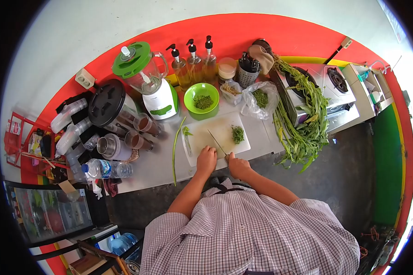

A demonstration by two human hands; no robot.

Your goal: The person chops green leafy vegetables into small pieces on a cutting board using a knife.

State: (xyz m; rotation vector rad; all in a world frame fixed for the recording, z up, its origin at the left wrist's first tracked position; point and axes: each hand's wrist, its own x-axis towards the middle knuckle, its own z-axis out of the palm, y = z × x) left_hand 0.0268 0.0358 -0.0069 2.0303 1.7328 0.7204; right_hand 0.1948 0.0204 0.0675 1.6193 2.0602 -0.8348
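Note:
My right hand (239,167) is wrapped round the handle of a kitchen knife (218,143), whose blade points away to the upper left over the white cutting board (196,156). Close beside the blade, my left hand (207,159) rests at the board's near edge with its fingers curled; whatever they hold is hidden. A small heap of chopped greens (237,134) sits on the right of the board. A leafy sprig (186,131) lies at the left, and a long green stalk (174,153) is just off that side.
Behind the board stand a green bowl (188,97) with chopped greens, a plastic bag (248,109) and a blender (162,100). Leafy stems (307,123) drape over the gas stove (344,94) to the right. A water bottle (106,169) and cups (139,141) crowd the left.

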